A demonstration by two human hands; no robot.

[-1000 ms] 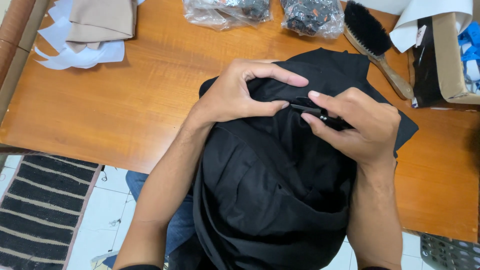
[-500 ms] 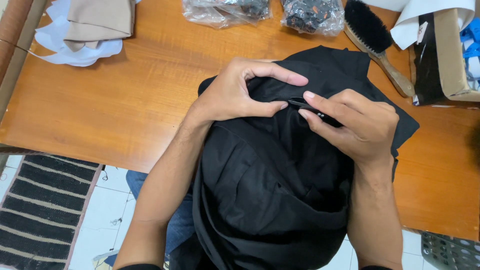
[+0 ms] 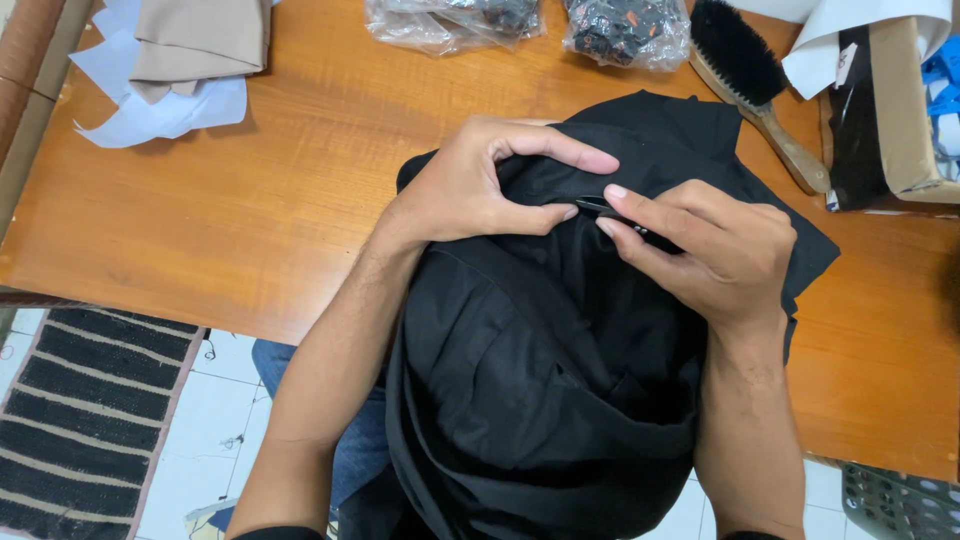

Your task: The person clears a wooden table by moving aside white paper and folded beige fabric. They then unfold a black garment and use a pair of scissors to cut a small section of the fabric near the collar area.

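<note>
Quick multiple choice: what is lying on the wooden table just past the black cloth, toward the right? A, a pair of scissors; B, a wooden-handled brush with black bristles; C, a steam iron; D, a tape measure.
B: a wooden-handled brush with black bristles lies on the table just beyond the black cloth, at the right.

1. The black garment (image 3: 560, 400) is matt woven cloth, smooth, with soft folds and a faint sheen on the creases.
2. The small tool (image 3: 612, 212) pinched in the right hand's fingers (image 3: 640, 205) looks dark and slightly glossy; whether it is metal or plastic is not clear.
3. The tabletop (image 3: 300, 200) is orange-brown wood with a visible grain and a smooth, semi-gloss finish.
4. The brush (image 3: 755, 85) has a pale, bare wooden handle and matt black bristles.
5. The bags (image 3: 450, 20) are clear, crinkled, shiny plastic.
6. The folded cloth (image 3: 200, 40) is beige and matt, lying on white paper sheets (image 3: 150, 110).
7. The box (image 3: 905, 110) is brown matt cardboard.
8. The rug (image 3: 80, 420) is coarse, striped woven cloth.
</note>
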